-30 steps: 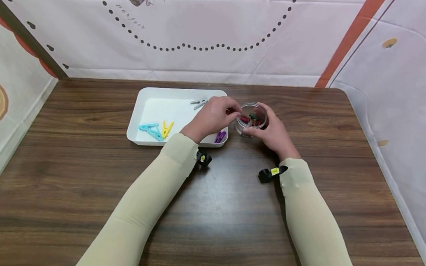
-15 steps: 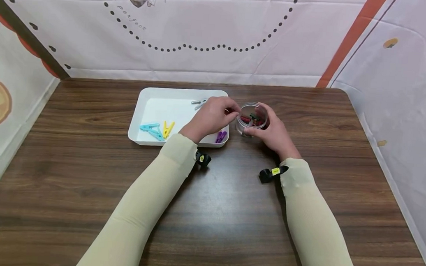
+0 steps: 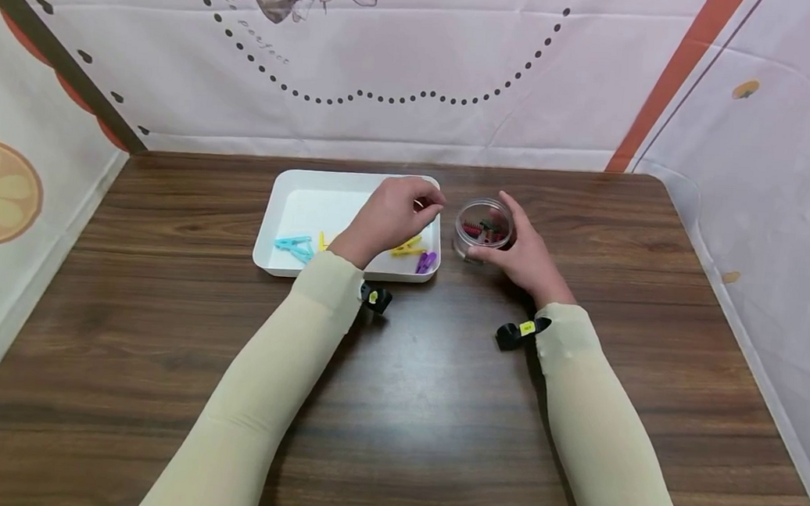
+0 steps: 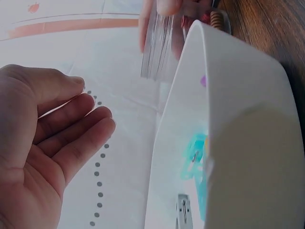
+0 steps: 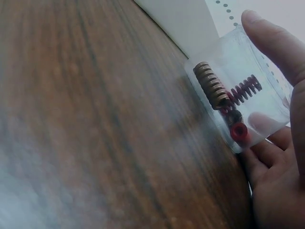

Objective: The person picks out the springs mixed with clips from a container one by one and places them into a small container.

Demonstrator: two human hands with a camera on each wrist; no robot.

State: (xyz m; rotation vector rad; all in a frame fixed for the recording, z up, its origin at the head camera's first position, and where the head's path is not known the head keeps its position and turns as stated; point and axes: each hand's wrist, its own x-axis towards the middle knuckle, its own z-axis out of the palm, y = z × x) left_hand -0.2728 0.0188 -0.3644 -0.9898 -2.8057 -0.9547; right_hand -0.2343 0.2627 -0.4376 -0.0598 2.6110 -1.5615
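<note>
My right hand (image 3: 531, 258) grips a clear round jar (image 3: 459, 243) standing on the table, thumb on the near side and fingers round the far side. Inside the jar lie several coil springs, among them a gold one (image 5: 209, 86) and a dark red one (image 5: 245, 89). My left hand (image 3: 395, 211) hovers over the right half of the white tray (image 3: 263, 231), left of the jar. Its fingers are loosely bent, the thumb close to the index finger, with nothing visible between them in the left wrist view.
The tray holds light blue clothespins (image 3: 294, 245), a yellow clothespin (image 3: 408, 247), purple ones (image 3: 426, 262) and a grey one (image 4: 184, 210). A printed cloth (image 3: 428, 129) hangs behind the wooden table (image 3: 408, 410), with more cloth at both sides.
My left hand has moved left from the jar's rim to over the tray. A yellow clothespin at the tray's right shows now. The right hand still holds the jar in place.
</note>
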